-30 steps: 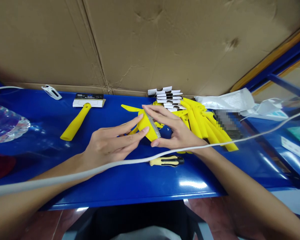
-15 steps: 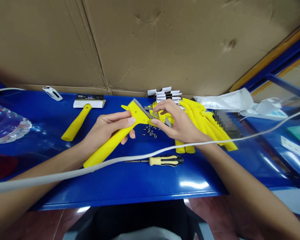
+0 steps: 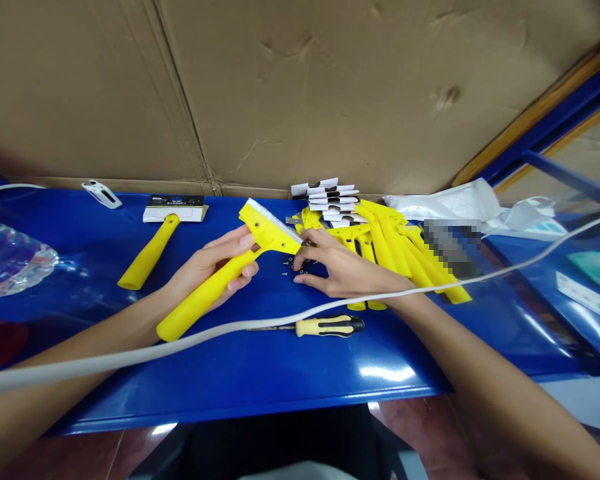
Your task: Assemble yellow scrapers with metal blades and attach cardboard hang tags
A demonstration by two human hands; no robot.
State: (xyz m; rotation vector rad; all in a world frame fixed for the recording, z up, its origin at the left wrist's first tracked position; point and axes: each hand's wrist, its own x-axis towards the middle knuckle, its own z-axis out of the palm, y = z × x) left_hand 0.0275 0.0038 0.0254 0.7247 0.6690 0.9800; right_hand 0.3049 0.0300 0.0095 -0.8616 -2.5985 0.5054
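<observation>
White cable [image 3: 130, 355] ran across the foreground above the blue surface [image 3: 240, 383]. Screwdriver [image 3: 330, 326] with yellow-black handle lay flat at 12 o'clock, just past the cable. Left hand [image 3: 205, 267] at 11 o'clock held a yellow scraper [image 3: 205, 297]; its fingers [image 3: 233, 243] were curled around the handle near the head, blade edge pointing to 1 o'clock. Right hand [image 3: 345, 267] was at 1 o'clock, fingers [image 3: 310, 257] spread, nothing held, tips just beside small screws [image 3: 293, 268] on the surface. Behind that, a pile of yellow scraper parts [image 3: 385, 250] at 1 o'clock. Loose yellow handle [image 3: 147, 253] at 11 o'clock, near a white-and-black box [image 3: 175, 213]. Stack of printed cards [image 3: 327, 200] at 12 o'clock, against a cardboard wall [image 3: 300, 87].
</observation>
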